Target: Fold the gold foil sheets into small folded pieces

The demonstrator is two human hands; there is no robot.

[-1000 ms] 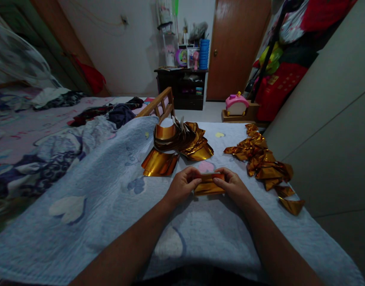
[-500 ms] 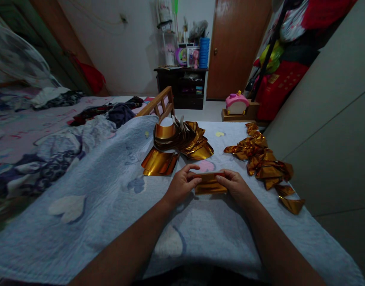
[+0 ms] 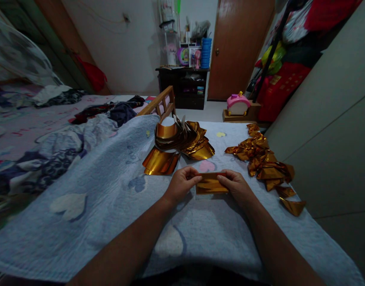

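Observation:
Between my two hands is a sheet of shiny gold foil paper (image 3: 211, 185), its upper edge folded over. My left hand (image 3: 184, 183) pinches its left end with thumb and fingers. At the right end, my right hand (image 3: 233, 183) grips the sheet the same way, thumb on the near side. Beyond my left hand lies a fanned stack of gold foil sheets (image 3: 163, 160), some curled upright. To the right, several folded gold foil pieces (image 3: 268, 169) lie in a loose heap.
A pale blue quilt (image 3: 111, 222) with heart patterns covers the surface under my hands. Left of it is a bed (image 3: 18, 131) strewn with clothes. A wooden rail (image 3: 158, 102) stands at the far edge. A pale cabinet (image 3: 334, 131) rises close on the right.
The fold along the sheet's upper edge lies flatter, and less of its pale underside shows. My left fingers have curled in closer to the sheet. The view has shifted slightly.

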